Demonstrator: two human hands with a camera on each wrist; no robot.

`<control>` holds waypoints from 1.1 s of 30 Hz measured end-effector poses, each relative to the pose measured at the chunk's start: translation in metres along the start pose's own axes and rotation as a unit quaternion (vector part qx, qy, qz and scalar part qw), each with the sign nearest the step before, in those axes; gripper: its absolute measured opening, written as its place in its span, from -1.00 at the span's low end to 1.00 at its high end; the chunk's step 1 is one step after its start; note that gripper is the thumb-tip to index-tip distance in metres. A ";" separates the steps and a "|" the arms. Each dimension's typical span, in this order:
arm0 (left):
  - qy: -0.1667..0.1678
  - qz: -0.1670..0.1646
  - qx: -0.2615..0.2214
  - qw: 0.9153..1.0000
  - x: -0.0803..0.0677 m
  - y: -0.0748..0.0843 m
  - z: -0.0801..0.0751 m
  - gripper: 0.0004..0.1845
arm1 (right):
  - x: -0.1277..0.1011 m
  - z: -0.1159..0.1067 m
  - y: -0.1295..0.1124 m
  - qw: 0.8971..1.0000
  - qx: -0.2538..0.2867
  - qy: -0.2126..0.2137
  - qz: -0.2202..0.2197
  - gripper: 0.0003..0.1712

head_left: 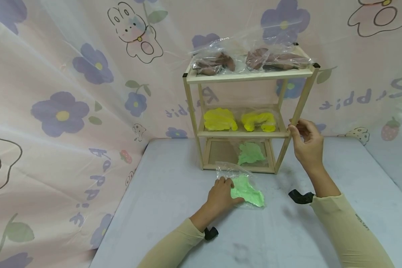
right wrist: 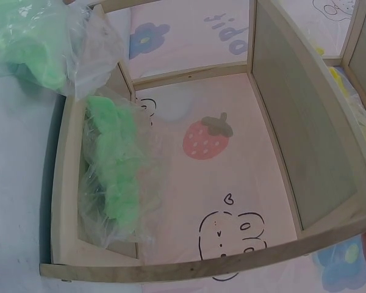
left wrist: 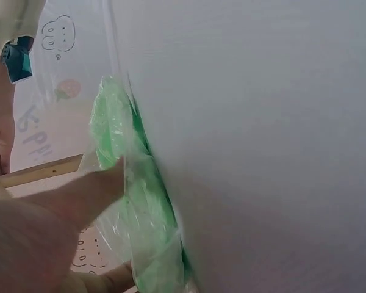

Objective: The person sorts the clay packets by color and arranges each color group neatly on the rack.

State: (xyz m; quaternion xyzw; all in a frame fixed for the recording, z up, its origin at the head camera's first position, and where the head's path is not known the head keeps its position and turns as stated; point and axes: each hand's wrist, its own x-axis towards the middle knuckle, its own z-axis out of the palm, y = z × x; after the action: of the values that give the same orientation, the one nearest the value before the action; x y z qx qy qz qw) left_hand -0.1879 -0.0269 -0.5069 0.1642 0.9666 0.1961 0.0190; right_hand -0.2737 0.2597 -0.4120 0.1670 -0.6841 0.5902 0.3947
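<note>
My left hand [head_left: 221,195] grips a clear plastic bag with a flattened light-green clay-like lump [head_left: 248,192], in front of a small wooden shelf. In the left wrist view the thumb and fingertips press into the bag [left wrist: 149,207], which lies against the table. My right hand [head_left: 309,143] pinches the right front post of the wooden shelf [head_left: 242,134] at the height of its middle board. A second bagged green lump [head_left: 251,152] rests on the right half of the bottom board; the right wrist view shows this bagged lump [right wrist: 116,162] from the side.
Two bagged yellow lumps [head_left: 220,120] lie on the middle board, and bagged brown lumps [head_left: 216,64] on the top. A pale cloth covers the table [head_left: 160,208]. Behind the shelf hangs a curtain [head_left: 174,74] printed with flowers and rabbits. Black wrist devices [head_left: 300,196] protrude at both cuffs.
</note>
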 end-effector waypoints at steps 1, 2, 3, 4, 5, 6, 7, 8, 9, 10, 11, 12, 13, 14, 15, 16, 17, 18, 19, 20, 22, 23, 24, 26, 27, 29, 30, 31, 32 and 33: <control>0.001 0.000 0.002 1.000 0.001 0.000 0.000 -0.40 | 0.000 0.000 0.001 1.000 -0.001 0.000 0.000 -0.69; 0.003 0.001 0.002 1.000 0.002 -0.001 0.000 -0.40 | 0.000 0.000 0.001 1.000 -0.001 0.000 -0.001 -0.69; 0.002 0.000 0.005 1.000 0.003 -0.002 0.001 -0.39 | 0.000 0.001 0.001 1.000 -0.002 -0.001 -0.001 -0.69; 0.002 0.000 0.005 1.000 0.004 -0.003 0.001 -0.39 | 0.000 0.001 0.001 1.000 -0.001 -0.001 -0.001 -0.69; 0.001 0.000 0.004 1.000 0.005 -0.004 0.001 -0.39 | 0.000 0.001 0.001 1.000 -0.002 -0.001 -0.001 -0.69; 0.000 0.001 0.000 1.000 0.006 -0.005 0.001 -0.40 | 0.000 0.001 0.000 1.000 -0.002 -0.001 -0.002 -0.69; -0.004 0.001 -0.002 1.000 0.007 -0.006 0.001 -0.41 | 0.000 0.001 0.001 1.000 -0.002 -0.002 -0.002 -0.69; -0.008 0.002 -0.006 1.000 0.008 -0.007 0.001 -0.42 | 0.000 0.001 0.000 1.000 0.000 -0.002 -0.003 -0.69; -0.013 0.003 -0.011 1.000 0.008 -0.008 0.000 -0.43 | 0.000 0.001 0.000 1.000 0.002 -0.002 -0.003 -0.70; -0.016 0.006 -0.017 1.000 0.009 -0.009 -0.001 -0.45 | 0.000 0.001 0.000 1.000 0.001 -0.002 -0.003 -0.70; -0.021 0.009 -0.018 1.000 0.009 -0.010 -0.002 -0.47 | 0.000 0.001 0.000 1.000 0.001 -0.002 -0.003 -0.70; -0.025 0.012 -0.019 0.999 0.010 -0.011 -0.003 -0.48 | 0.000 0.001 0.000 1.000 0.001 -0.003 -0.002 -0.69; -0.030 0.016 -0.016 0.999 0.010 -0.012 -0.004 -0.49 | 0.000 0.001 0.000 1.000 0.001 -0.003 -0.001 -0.69; -0.032 0.019 -0.017 0.999 0.010 -0.013 -0.005 -0.51 | 0.000 0.001 -0.001 1.000 0.001 -0.002 -0.001 -0.69; -0.035 0.022 -0.017 0.999 0.010 -0.014 -0.005 -0.54 | 0.001 0.001 -0.001 1.000 -0.002 -0.002 0.000 -0.69; -0.037 0.025 -0.016 0.999 0.010 -0.015 -0.006 -0.56 | 0.001 0.001 0.000 1.000 -0.007 -0.002 0.001 -0.68; -0.037 0.029 -0.016 0.999 0.009 -0.016 -0.007 -0.58 | 0.001 0.000 -0.001 1.000 -0.007 -0.001 0.001 -0.68; -0.036 0.031 -0.016 0.999 0.009 -0.017 -0.008 -0.60 | 0.000 0.000 -0.001 1.000 -0.007 -0.001 0.001 -0.68; -0.033 0.033 -0.014 0.999 0.008 -0.017 -0.008 -0.62 | 0.000 0.000 -0.002 1.000 -0.006 0.000 0.001 -0.68; -0.030 0.035 -0.009 0.999 0.008 -0.018 -0.009 -0.65 | 0.000 0.001 -0.003 1.000 -0.003 0.001 0.001 -0.68; -0.022 0.040 0.012 0.999 0.007 -0.019 -0.010 -0.67 | 0.000 0.001 -0.002 1.000 -0.003 0.002 -0.001 -0.69; -0.016 0.040 0.023 0.999 0.006 -0.020 -0.010 -0.68 | 0.000 0.001 -0.003 1.000 0.002 0.003 -0.001 -0.69; -0.012 0.038 0.035 0.999 0.006 -0.021 -0.010 -0.68 | 0.000 0.001 -0.003 1.000 0.005 0.003 -0.002 -0.69; -0.007 0.033 0.045 0.998 0.005 -0.022 -0.011 -0.69 | 0.000 0.001 -0.002 1.000 0.007 0.003 -0.002 -0.68; -0.007 0.030 0.044 0.999 0.005 -0.023 -0.011 -0.68 | 0.000 0.001 -0.002 1.000 0.005 0.002 -0.003 -0.68; -0.007 0.024 0.029 0.999 0.004 -0.025 -0.011 -0.67 | 0.000 0.001 -0.003 1.000 0.006 0.002 -0.003 -0.69; -0.006 0.022 0.016 1.000 0.004 -0.026 -0.012 -0.65 | 0.000 0.001 -0.002 1.000 0.005 0.002 -0.002 -0.69; -0.005 0.018 0.001 1.000 0.004 -0.026 -0.012 -0.64 | 0.000 0.001 -0.002 1.000 0.002 0.003 -0.002 -0.69; -0.004 0.015 -0.013 1.000 0.005 -0.027 -0.012 -0.63 | -0.001 0.001 -0.002 1.000 0.001 0.003 -0.002 -0.69; -0.003 0.011 -0.024 1.000 0.005 -0.027 -0.013 -0.63 | -0.001 0.001 -0.002 1.000 0.000 0.004 -0.002 -0.69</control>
State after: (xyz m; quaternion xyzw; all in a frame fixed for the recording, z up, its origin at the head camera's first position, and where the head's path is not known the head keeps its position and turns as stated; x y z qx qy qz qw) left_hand -0.2022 -0.0537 -0.5057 0.1752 0.9595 0.2191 0.0239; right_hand -0.2721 0.2582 -0.4112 0.1656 -0.6825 0.5899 0.3986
